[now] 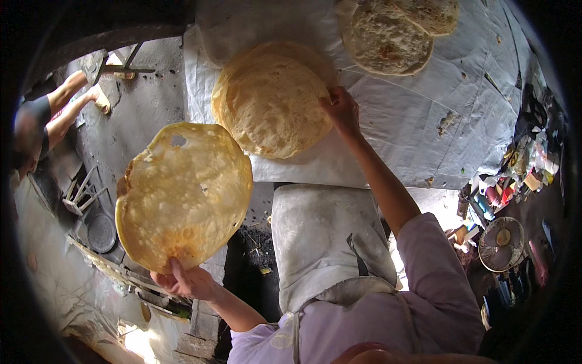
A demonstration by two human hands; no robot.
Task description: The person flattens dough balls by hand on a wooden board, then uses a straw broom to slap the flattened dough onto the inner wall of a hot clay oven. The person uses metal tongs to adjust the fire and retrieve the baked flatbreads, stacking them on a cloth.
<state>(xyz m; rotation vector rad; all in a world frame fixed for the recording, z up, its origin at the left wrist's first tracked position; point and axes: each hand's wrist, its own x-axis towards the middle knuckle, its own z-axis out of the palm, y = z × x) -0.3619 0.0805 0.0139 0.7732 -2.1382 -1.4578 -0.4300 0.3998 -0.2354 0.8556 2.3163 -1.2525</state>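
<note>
My left hand (189,281) is closed on the lower edge of a large, thin, round flatbread (185,194). This sheet is raised and tilted, golden with browned patches near my thumb and a small hole near its top. A stack of similar flatbreads (273,103) lies on the covered table ahead, partly overlapped by the raised sheet. At the stack's right edge, my right hand (342,113) has its fingers closed on the rim of a flatbread. How many layers it grips cannot be made out.
More flatbreads (391,39) lie at the table's far side. A wrinkled grey-white sheet (424,133) covers the table. To the left are a seated person's legs (70,106), a small stool (82,194) and a dark pan (101,232). A fan (501,244) stands among clutter on the right.
</note>
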